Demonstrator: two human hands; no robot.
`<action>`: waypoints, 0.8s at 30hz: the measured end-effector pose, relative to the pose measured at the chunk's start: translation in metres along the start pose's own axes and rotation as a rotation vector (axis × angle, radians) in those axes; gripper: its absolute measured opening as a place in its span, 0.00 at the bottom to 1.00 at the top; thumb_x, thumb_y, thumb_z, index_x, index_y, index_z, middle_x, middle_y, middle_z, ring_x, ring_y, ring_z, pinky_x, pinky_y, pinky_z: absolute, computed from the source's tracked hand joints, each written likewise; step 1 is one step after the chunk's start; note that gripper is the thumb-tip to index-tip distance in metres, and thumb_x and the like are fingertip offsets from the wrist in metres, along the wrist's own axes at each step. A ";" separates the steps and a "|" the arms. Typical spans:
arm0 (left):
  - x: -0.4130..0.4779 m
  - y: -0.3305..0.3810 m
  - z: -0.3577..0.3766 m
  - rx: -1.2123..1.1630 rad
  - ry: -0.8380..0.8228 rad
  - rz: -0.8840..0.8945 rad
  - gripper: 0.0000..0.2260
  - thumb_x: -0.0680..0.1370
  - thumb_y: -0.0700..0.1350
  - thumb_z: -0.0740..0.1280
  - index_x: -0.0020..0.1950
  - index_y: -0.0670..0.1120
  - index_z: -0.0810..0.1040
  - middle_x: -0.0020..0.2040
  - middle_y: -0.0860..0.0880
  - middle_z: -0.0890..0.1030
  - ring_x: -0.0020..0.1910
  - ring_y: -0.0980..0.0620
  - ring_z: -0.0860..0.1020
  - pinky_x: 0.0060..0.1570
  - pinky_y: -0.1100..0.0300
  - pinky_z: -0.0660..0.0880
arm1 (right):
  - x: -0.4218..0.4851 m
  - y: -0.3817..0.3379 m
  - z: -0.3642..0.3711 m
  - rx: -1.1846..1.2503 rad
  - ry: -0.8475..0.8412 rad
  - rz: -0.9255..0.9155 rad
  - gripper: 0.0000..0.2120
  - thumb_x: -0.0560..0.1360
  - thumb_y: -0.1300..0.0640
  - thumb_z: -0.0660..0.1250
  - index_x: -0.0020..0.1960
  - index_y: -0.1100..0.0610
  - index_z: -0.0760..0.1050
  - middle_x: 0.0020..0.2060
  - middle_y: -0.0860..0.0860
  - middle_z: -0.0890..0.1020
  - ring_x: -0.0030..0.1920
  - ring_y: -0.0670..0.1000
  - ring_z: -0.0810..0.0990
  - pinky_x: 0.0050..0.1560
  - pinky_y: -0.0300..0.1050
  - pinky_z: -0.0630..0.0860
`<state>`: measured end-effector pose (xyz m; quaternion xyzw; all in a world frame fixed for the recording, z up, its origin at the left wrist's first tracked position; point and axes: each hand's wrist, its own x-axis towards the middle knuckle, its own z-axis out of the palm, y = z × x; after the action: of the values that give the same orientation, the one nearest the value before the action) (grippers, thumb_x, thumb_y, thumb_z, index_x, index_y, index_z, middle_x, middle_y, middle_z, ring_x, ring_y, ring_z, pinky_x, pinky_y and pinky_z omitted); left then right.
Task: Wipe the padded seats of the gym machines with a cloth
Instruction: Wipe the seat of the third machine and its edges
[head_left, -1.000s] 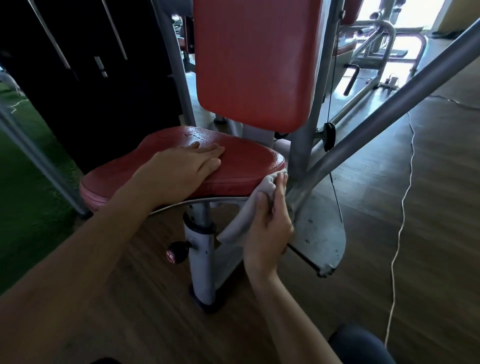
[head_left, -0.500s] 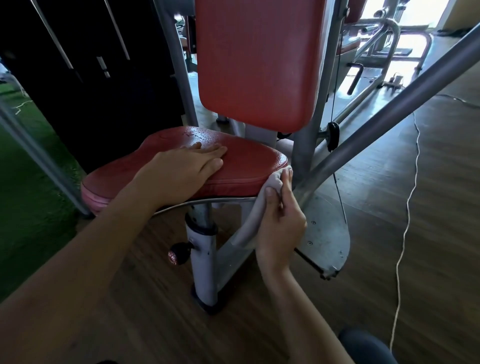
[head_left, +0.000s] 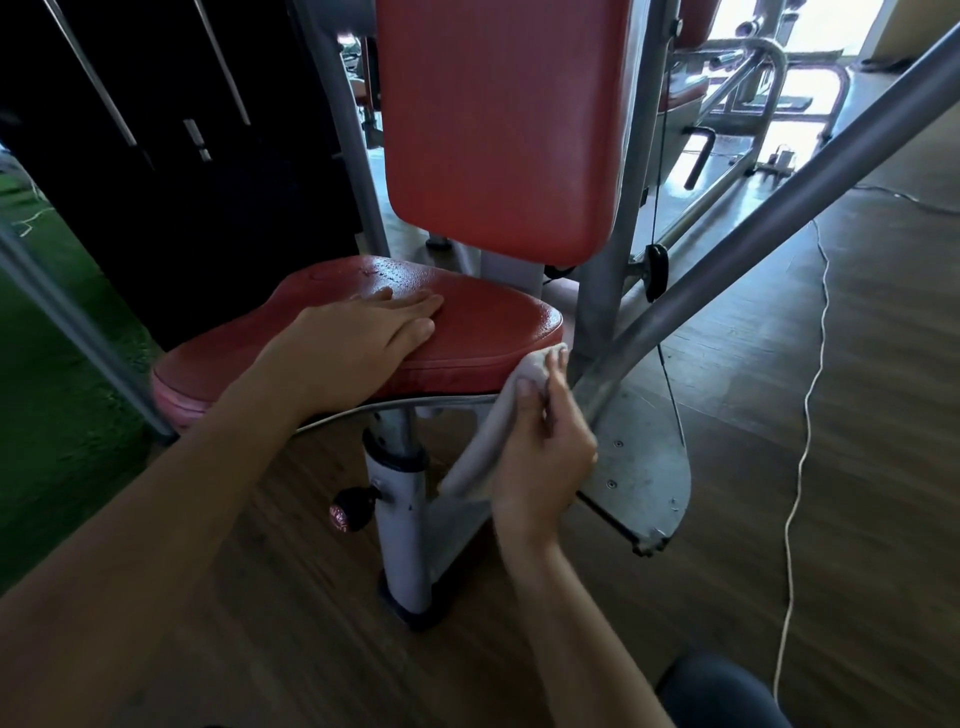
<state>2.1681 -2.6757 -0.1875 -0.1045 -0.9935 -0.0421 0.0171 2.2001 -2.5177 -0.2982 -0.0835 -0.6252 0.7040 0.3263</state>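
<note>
A red padded seat (head_left: 483, 322) stands on a grey post, with a red padded backrest (head_left: 498, 119) upright behind it. My left hand (head_left: 358, 343) lies flat on the seat's top, fingers straight. My right hand (head_left: 540, 447) grips a light grey cloth (head_left: 498, 415) and holds it against the seat's right front edge. The cloth hangs down below the seat beside the post. Wet drops show on the seat's far part.
A slanted grey frame tube (head_left: 779, 208) and a grey foot plate (head_left: 644, 467) stand right of the seat. The seat post (head_left: 400, 519) carries a black knob (head_left: 353, 506). A white cord (head_left: 802, 441) runs over the wooden floor. Green turf lies at left, more machines behind.
My right hand with the cloth has slid a little up and to the right along the seat's edge. My left hand has stayed flat on the seat.
</note>
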 end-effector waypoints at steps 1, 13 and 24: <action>0.000 -0.001 0.000 -0.001 -0.001 0.002 0.23 0.83 0.62 0.44 0.79 0.66 0.57 0.78 0.68 0.58 0.79 0.59 0.56 0.75 0.44 0.61 | 0.017 0.004 -0.001 -0.045 0.027 0.001 0.15 0.80 0.57 0.68 0.66 0.57 0.80 0.61 0.52 0.83 0.62 0.45 0.81 0.64 0.44 0.77; 0.003 -0.004 0.002 0.004 -0.005 0.005 0.24 0.82 0.64 0.42 0.78 0.67 0.56 0.78 0.66 0.58 0.80 0.57 0.57 0.76 0.43 0.61 | -0.027 0.012 -0.003 -0.006 -0.045 -0.108 0.15 0.81 0.59 0.68 0.66 0.61 0.79 0.69 0.52 0.77 0.71 0.45 0.73 0.68 0.51 0.75; 0.005 -0.009 0.005 0.013 0.020 -0.008 0.27 0.79 0.69 0.38 0.77 0.69 0.55 0.79 0.62 0.62 0.79 0.56 0.60 0.74 0.40 0.63 | -0.022 0.019 -0.004 -0.073 -0.072 -0.255 0.13 0.82 0.61 0.67 0.65 0.63 0.79 0.64 0.57 0.81 0.68 0.54 0.78 0.64 0.56 0.78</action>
<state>2.1611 -2.6834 -0.1929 -0.0999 -0.9940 -0.0365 0.0274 2.2122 -2.5270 -0.3232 0.0100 -0.6674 0.6359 0.3874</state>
